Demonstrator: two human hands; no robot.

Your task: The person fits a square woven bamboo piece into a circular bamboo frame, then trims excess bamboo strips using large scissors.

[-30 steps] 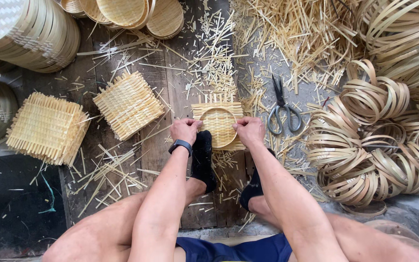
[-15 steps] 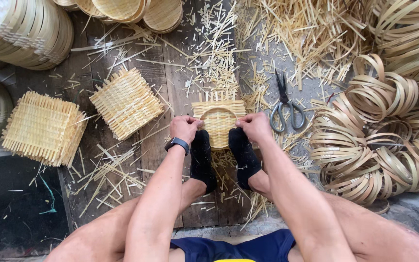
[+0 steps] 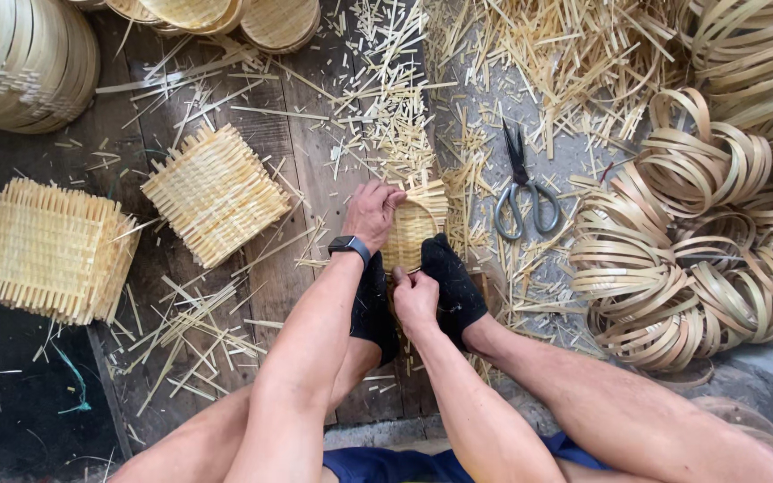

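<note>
At the far left a stack of round trays (image 3: 24, 58) fills the top corner, and below it a stack of square woven mats (image 3: 46, 249) lies on the floor beside a dark mat (image 3: 20, 394). No packages, labels or signs show anywhere.

Further right a second square mat stack (image 3: 215, 192) sits tilted on the wooden boards (image 3: 315, 116), with loose bamboo splints (image 3: 386, 107) scattered around it. More round baskets (image 3: 225, 13) line the top edge.

In the middle, the left hand (image 3: 370, 213), with a dark watch (image 3: 351, 246) on its wrist, has its fingers curled closed over the top left edge of the small woven piece (image 3: 415, 228). That piece lies on the boards between two black-socked feet (image 3: 454, 286). The right hand (image 3: 415, 300) is closed in a fist at the piece's lower edge, gripping it there.

Half a second ago both hands were side by side at the near edge of the piece; now the left has gone to its far side and the right has dropped low between the feet. The piece looks turned and partly covered.

Right of the piece, scissors (image 3: 522, 188) lie closed on the floor among splints. At the far right lie heaps of coiled bamboo strips (image 3: 700, 259).
</note>
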